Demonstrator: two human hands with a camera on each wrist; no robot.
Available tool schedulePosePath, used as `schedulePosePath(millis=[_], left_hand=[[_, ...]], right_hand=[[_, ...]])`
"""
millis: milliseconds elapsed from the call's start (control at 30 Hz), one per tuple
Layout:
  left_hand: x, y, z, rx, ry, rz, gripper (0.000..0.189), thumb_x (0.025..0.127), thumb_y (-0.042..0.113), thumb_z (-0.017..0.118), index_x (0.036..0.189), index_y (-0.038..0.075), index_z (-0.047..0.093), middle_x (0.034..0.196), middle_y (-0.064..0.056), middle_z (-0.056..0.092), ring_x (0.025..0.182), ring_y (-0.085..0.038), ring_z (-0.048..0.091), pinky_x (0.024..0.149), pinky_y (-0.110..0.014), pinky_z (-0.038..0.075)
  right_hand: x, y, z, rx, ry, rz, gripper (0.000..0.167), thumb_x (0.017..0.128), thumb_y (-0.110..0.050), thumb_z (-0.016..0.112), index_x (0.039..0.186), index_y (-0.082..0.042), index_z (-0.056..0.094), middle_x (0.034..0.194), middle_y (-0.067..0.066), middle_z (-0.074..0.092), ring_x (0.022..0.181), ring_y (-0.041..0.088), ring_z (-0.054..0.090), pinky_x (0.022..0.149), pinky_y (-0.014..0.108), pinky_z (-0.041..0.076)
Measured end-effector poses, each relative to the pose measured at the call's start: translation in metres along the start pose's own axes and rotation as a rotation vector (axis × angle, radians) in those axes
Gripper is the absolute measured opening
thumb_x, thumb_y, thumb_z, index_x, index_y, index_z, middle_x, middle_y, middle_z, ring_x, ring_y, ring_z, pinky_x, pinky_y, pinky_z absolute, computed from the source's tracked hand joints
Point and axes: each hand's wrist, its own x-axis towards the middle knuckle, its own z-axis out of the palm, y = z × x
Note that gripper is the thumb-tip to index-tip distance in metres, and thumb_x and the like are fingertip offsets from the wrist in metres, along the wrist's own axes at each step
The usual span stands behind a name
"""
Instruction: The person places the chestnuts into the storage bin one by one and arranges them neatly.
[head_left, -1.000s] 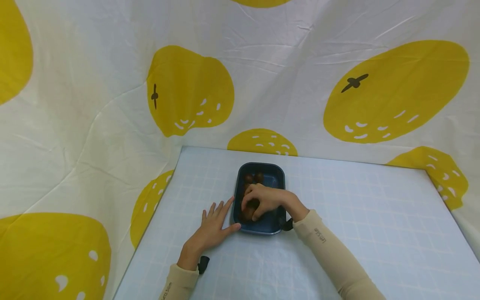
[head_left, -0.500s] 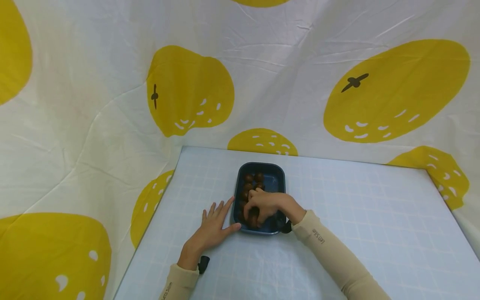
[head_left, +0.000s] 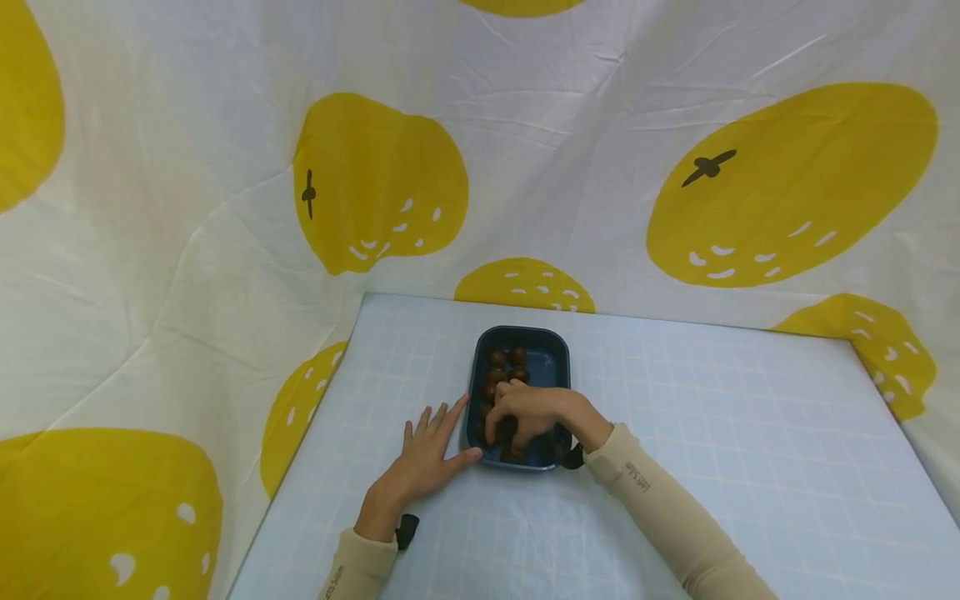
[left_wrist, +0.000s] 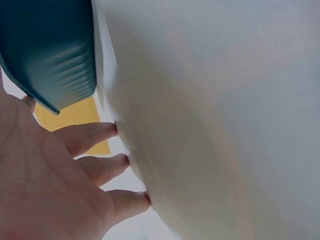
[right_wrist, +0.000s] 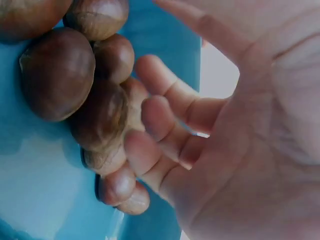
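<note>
A dark blue rectangular tray [head_left: 553, 360] holds several glossy brown chestnuts [right_wrist: 57, 75], lined up in two rows along its left side. My right hand [head_left: 531, 408] reaches into the near part of the tray. Its index finger and thumb curl round a chestnut [head_left: 510, 456] at the near end, largely hidden by the hand. In the right wrist view the other fingers bend beside the chestnuts, and the thumb lies out of sight. My left hand [head_left: 424, 460] lies on the table with fingers spread, fingertips and thumb right at the tray's left rim.
The tray stands on a table with a pale blue checked cover [head_left: 712, 433]. Behind and to the left hangs a white curtain [head_left: 555, 183] with yellow fruit prints. The right part of the tray shows bare blue floor.
My right hand has moved slightly toward the tray's near end and to the right, carrying a chestnut. More of the chestnut rows now show behind it. The left hand has stayed put.
</note>
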Motion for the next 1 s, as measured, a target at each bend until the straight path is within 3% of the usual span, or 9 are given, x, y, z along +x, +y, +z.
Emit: schedulePosePath(millis=[167,400,667,867,1000], left_hand=[[0.0,0.001,0.001,0.006,-0.004,0.002,0.086,0.092,0.07,0.052,0.158,0.048,0.003,0.164,-0.017,0.017,0.15,-0.043,0.003,0.112,-0.068,-0.004],[0.001,0.0,0.001,-0.001,0.005,0.001,0.085,0.093,0.067,0.055,0.159,0.047,0.005,0.163,-0.017,0.019,0.149,-0.044,0.004,0.111,-0.069,-0.004],[0.002,0.001,-0.001,0.016,-0.002,0.008,0.086,0.092,0.069,0.053,0.16,0.044,0.006,0.162,-0.018,0.023,0.148,-0.046,0.011,0.111,-0.071,0.001],[0.005,0.003,-0.007,0.029,0.022,0.071,0.088,0.092,0.071,0.051,0.161,0.037,0.01,0.159,-0.015,0.031,0.145,-0.038,0.028,0.113,-0.063,0.021],[0.006,0.003,-0.012,0.002,0.079,0.13,0.083,0.094,0.067,0.052,0.161,0.027,0.022,0.156,-0.009,0.038,0.142,-0.03,0.035,0.111,-0.053,0.032]], right_hand=[[-0.005,0.0,-0.004,0.06,0.042,-0.027,0.033,0.08,-0.014,0.084,0.109,-0.028,0.076,0.106,-0.01,0.053,0.096,0.011,0.044,0.079,0.027,0.045],[-0.012,-0.001,-0.008,0.122,0.114,-0.109,0.034,0.088,-0.016,0.078,0.121,-0.013,0.07,0.114,0.005,0.062,0.1,0.022,0.055,0.085,0.03,0.047],[-0.021,0.001,-0.007,0.178,0.288,-0.06,0.035,0.094,-0.019,0.073,0.127,-0.01,0.065,0.118,0.007,0.062,0.105,0.023,0.059,0.09,0.037,0.049],[-0.03,0.008,-0.001,0.275,0.455,-0.041,0.033,0.096,-0.017,0.07,0.126,-0.005,0.064,0.119,0.011,0.063,0.106,0.028,0.06,0.089,0.048,0.052],[-0.039,0.011,0.003,0.344,0.531,-0.034,0.032,0.097,-0.017,0.069,0.125,-0.003,0.063,0.118,0.014,0.064,0.104,0.026,0.062,0.086,0.047,0.053]])
